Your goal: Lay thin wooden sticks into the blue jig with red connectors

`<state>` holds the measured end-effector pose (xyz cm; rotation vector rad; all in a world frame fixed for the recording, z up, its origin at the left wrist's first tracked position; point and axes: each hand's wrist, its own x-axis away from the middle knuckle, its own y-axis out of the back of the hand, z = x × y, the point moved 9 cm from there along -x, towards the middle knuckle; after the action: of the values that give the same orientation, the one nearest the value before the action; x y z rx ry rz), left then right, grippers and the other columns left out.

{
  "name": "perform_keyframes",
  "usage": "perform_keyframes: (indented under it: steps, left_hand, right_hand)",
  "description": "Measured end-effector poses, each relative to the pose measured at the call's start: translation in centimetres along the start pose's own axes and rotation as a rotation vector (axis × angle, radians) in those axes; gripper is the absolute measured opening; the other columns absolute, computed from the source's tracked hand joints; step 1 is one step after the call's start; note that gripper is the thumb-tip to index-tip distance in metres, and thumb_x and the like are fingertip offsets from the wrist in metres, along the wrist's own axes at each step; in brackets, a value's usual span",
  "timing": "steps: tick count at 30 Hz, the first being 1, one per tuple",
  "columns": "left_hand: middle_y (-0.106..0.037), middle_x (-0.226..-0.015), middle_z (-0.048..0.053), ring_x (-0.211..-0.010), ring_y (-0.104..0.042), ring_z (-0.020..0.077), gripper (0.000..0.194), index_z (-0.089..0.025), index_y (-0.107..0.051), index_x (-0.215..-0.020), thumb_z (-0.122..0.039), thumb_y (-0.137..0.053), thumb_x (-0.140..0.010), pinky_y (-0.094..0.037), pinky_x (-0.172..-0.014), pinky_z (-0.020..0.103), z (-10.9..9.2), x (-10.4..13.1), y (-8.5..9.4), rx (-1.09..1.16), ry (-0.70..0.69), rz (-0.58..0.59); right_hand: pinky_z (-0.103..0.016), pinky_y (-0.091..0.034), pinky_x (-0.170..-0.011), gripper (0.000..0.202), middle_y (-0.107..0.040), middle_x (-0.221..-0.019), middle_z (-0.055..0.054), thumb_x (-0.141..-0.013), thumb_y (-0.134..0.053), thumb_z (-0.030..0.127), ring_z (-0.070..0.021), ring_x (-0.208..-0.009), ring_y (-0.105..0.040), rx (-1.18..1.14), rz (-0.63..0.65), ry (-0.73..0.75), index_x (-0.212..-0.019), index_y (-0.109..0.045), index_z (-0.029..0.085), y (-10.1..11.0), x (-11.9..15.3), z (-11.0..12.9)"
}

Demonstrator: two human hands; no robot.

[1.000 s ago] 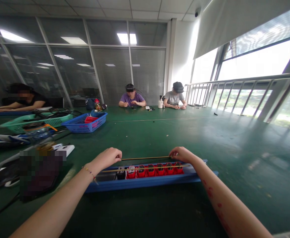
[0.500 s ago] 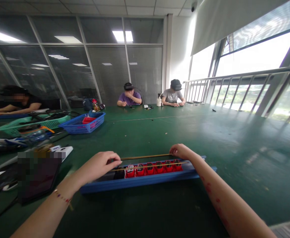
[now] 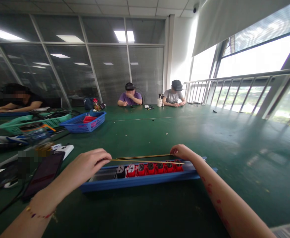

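Note:
A long blue tray [image 3: 145,180] lies across the green table in front of me. Several red blocks with dark tops [image 3: 150,168] stand in a row inside it, with a black block [image 3: 120,172] at their left end. My left hand [image 3: 96,161] pinches the left end of a thin wooden stick [image 3: 145,161], which spans above the row. My right hand [image 3: 181,151] is closed at the tray's far right edge, by the right end of other thin sticks [image 3: 142,156] behind the tray; its fingertips are partly hidden.
At the left are a blue basket [image 3: 84,124] with a red item, a green basket [image 3: 13,125], a jar [image 3: 35,132], a dark tablet [image 3: 44,173] and a white device [image 3: 67,150]. Three people sit around the table, two at its far side.
My left hand has moved left and slightly up, taking the stick with it; the stick has shifted off the middle of the blocks toward their far side. My right hand is nearly unmoved.

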<state>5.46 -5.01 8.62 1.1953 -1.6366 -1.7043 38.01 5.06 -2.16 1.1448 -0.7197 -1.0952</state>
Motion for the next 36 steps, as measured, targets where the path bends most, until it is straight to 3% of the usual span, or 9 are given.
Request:
perform_keyframes:
  steps: [3, 6, 12, 18, 21, 26, 30, 33, 36]
  left_hand:
    - [-0.060, -0.092, -0.002, -0.082, -0.056, 0.0163, 0.022, -0.026, -0.060, -0.086, -0.040, -0.044, -0.080, -0.039, -0.071, 0.021, 1.8, 0.4, 2.5, -0.055, 0.053, -0.062]
    - [-0.061, -0.090, -0.002, -0.079, -0.056, 0.0169, 0.021, -0.026, -0.060, -0.084, -0.040, -0.046, -0.078, -0.039, -0.068, 0.021, 3.6, 0.3, 3.4, -0.073, 0.114, -0.079]
    - [-0.062, -0.082, -0.001, -0.070, -0.056, 0.0160, 0.022, -0.024, -0.061, -0.082, -0.039, -0.047, -0.076, -0.039, -0.061, 0.021, 6.1, -1.0, 0.8, -0.021, 0.156, -0.015]
    - [-0.063, -0.080, -0.001, -0.069, -0.057, 0.0166, 0.023, -0.024, -0.062, -0.082, -0.039, -0.047, -0.074, -0.039, -0.060, 0.022, 8.9, -0.8, -1.0, -0.002, 0.211, -0.003]
    - [-0.064, -0.078, 0.000, -0.068, -0.058, 0.0163, 0.020, -0.023, -0.063, -0.077, -0.036, -0.048, -0.072, -0.039, -0.059, 0.022, 8.7, -1.3, -3.0, 0.010, 0.196, 0.075]
    - [-0.066, -0.072, 0.000, -0.067, -0.060, 0.0158, 0.014, -0.022, -0.063, -0.070, -0.028, -0.050, -0.070, -0.039, -0.059, 0.021, 6.0, -3.5, -6.7, 0.065, 0.151, 0.201]
    - [-0.066, -0.070, 0.001, -0.066, -0.059, 0.0162, 0.015, -0.021, -0.064, -0.069, -0.024, -0.050, -0.068, -0.040, -0.060, 0.023, 3.8, -5.6, -8.4, 0.075, 0.104, 0.238]
    - [-0.066, -0.077, 0.001, -0.071, -0.059, 0.0171, 0.018, -0.022, -0.065, -0.073, -0.024, -0.047, -0.070, -0.041, -0.063, 0.024, 2.8, -7.0, -9.2, 0.077, 0.071, 0.234]
    - [-0.066, -0.076, 0.002, -0.069, -0.059, 0.0179, 0.016, -0.021, -0.066, -0.070, -0.026, -0.050, -0.068, -0.041, -0.060, 0.024, 2.4, -7.9, -9.9, 0.068, 0.064, 0.248]
  right_hand:
    - [-0.020, -0.045, -0.067, 0.024, -0.069, -0.081, -0.001, -0.070, -0.049, 0.018, -0.0152, -0.075, -0.061, 0.006, -0.008, -0.002, -0.085, -0.068, 0.021, 0.0, 0.0, 0.0]
    - [-0.023, -0.044, -0.070, 0.027, -0.068, -0.088, -0.003, -0.077, -0.045, 0.027, -0.0171, -0.079, -0.061, 0.015, -0.034, 0.000, -0.094, -0.066, 0.021, 0.3, 0.2, 0.2]
    - [-0.023, -0.043, -0.067, 0.034, -0.068, -0.091, -0.005, -0.084, -0.037, 0.035, -0.0187, -0.080, -0.060, 0.035, -0.040, 0.005, -0.096, -0.065, 0.021, 0.5, 0.4, 0.4]
    - [-0.024, -0.042, -0.069, 0.032, -0.067, -0.093, -0.004, -0.082, -0.039, 0.037, -0.0191, -0.082, -0.060, 0.034, -0.036, 0.010, -0.096, -0.065, 0.022, 0.1, 0.1, 0.0]
    - [-0.025, -0.043, -0.068, 0.034, -0.068, -0.089, -0.004, -0.082, -0.039, 0.041, -0.0190, -0.079, -0.060, 0.024, -0.039, 0.012, -0.094, -0.065, 0.023, 0.0, 0.0, 0.0]
    - [-0.023, -0.045, -0.063, 0.042, -0.068, -0.079, -0.004, -0.070, -0.053, 0.054, -0.0175, -0.070, -0.060, -0.069, -0.013, 0.043, -0.091, -0.065, 0.020, -0.2, 0.0, 0.0]
    - [-0.022, -0.046, -0.064, 0.033, -0.068, -0.080, -0.003, -0.066, -0.061, 0.041, -0.0163, -0.071, -0.061, -0.088, 0.042, 0.078, -0.091, -0.066, 0.020, -0.5, -0.1, 0.3]
    - [-0.022, -0.046, -0.067, 0.022, -0.069, -0.081, -0.002, -0.069, -0.058, 0.027, -0.0159, -0.073, -0.061, -0.060, 0.057, 0.095, -0.087, -0.068, 0.021, -0.5, -0.2, 0.5]
    - [-0.022, -0.046, -0.068, 0.023, -0.069, -0.081, -0.002, -0.069, -0.054, 0.020, -0.0155, -0.074, -0.061, -0.056, 0.047, 0.080, -0.086, -0.069, 0.021, -0.4, -0.2, 0.5]
